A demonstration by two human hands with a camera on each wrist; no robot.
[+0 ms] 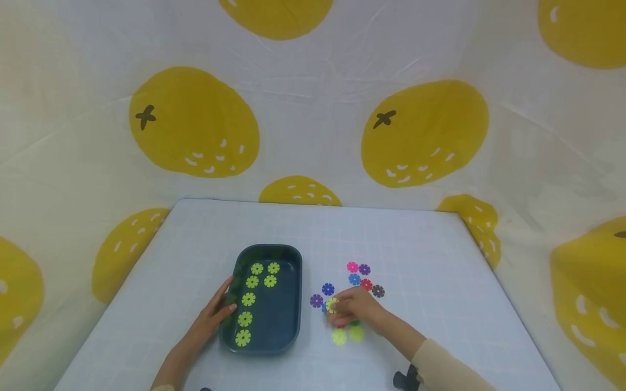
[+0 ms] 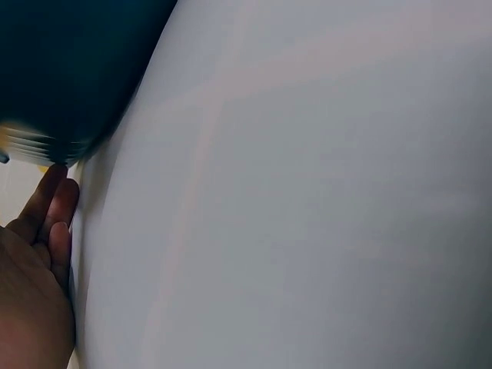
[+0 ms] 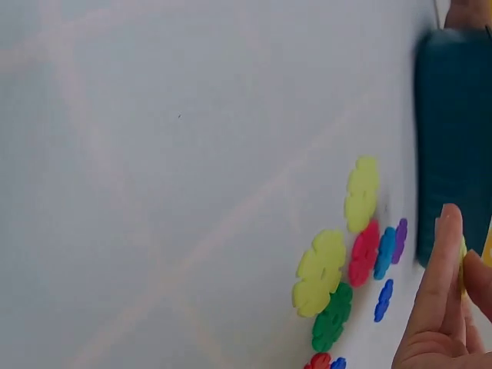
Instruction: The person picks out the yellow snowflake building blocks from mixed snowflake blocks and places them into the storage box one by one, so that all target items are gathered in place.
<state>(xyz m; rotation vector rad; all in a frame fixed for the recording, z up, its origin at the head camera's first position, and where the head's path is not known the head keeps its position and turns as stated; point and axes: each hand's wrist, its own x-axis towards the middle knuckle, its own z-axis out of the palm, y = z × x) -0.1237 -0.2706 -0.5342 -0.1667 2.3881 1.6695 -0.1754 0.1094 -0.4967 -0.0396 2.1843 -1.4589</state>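
A dark teal tray [image 1: 276,326] holds several yellow-green flower-shaped notched discs [image 1: 248,299], in a column along its left side with a short second column at the far end. My left hand [image 1: 210,315] rests against the tray's left side, thumb at the rim; in the left wrist view its fingers [image 2: 44,201] reach out to the tray wall. To the tray's right, my right hand [image 1: 359,307] pinches one yellow-green disc [image 1: 332,305] between thumb and fingertips. Below that hand lie two yellow-green discs [image 3: 320,273], beside a green disc [image 3: 333,317] and a red one [image 3: 364,254].
Farther back lie loose discs: pink [image 1: 352,267], purple [image 1: 364,269], red [image 1: 366,284] and dark grey [image 1: 378,291]. Blue [image 1: 328,289] and purple [image 1: 316,301] discs lie nearer the tray. A black object [image 1: 407,379] sits by the right sleeve. Fruit-printed cloth [image 1: 313,108] hangs around the pale table [image 1: 440,271].
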